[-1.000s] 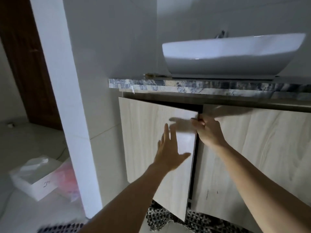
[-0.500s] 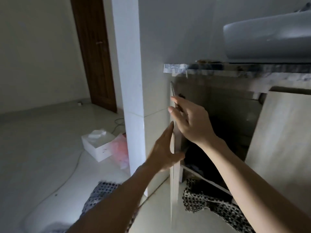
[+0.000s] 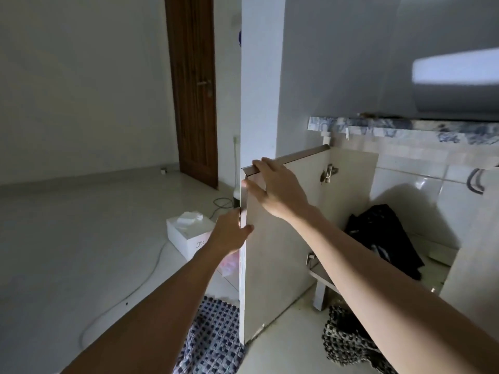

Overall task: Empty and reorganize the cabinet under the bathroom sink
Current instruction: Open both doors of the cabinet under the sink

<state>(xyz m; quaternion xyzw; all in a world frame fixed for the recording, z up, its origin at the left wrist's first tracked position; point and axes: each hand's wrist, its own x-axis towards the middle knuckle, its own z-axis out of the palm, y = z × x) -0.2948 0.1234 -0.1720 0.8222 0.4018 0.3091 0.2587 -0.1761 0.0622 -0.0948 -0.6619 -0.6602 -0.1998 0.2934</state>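
Cabinet door (image 3: 280, 238) now swung wide: your right hand (image 3: 275, 188) grips its top corner, left hand (image 3: 232, 233) pinches its edge below; dark cloth (image 3: 383, 233) inside is reachable.

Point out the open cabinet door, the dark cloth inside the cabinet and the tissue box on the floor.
cabinet door (image 3: 280, 260): head view, bare inner face below the right forearm.
dark cloth (image 3: 383, 233): head view, middle of the heap.
tissue box (image 3: 186, 238): head view, white side wall.
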